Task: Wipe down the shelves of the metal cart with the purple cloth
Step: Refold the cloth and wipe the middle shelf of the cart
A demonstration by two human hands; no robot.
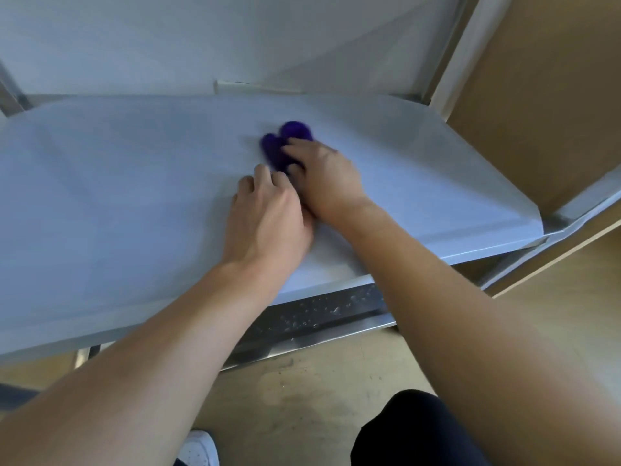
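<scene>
Both hands are on the top shelf [134, 183] of the metal cart, close together, touching near the thumbs. The right hand [324, 178] lies palm down on the purple cloth [285, 142], fingers curled over it and pressing it to the shelf. The cloth is bunched, blurred, sticking out past the fingertips toward the back of the shelf, a bit right of centre. The left hand [268, 216] sits just beside and behind the right, fingers bent with tips on the shelf right at the cloth's near edge; whether it pinches any cloth, cannot tell.

The shelf looks pale blue-white, covered by a film that peels up at the right front corner [534, 213]. Below its front edge a lower shelf [319, 317] of bare steel shows, with water drops on it. A brown board panel [537, 95] stands to the right of the cart. Floor [319, 381] is tan. A white shoe [200, 449] and a dark trouser knee [413, 432] show at the bottom.
</scene>
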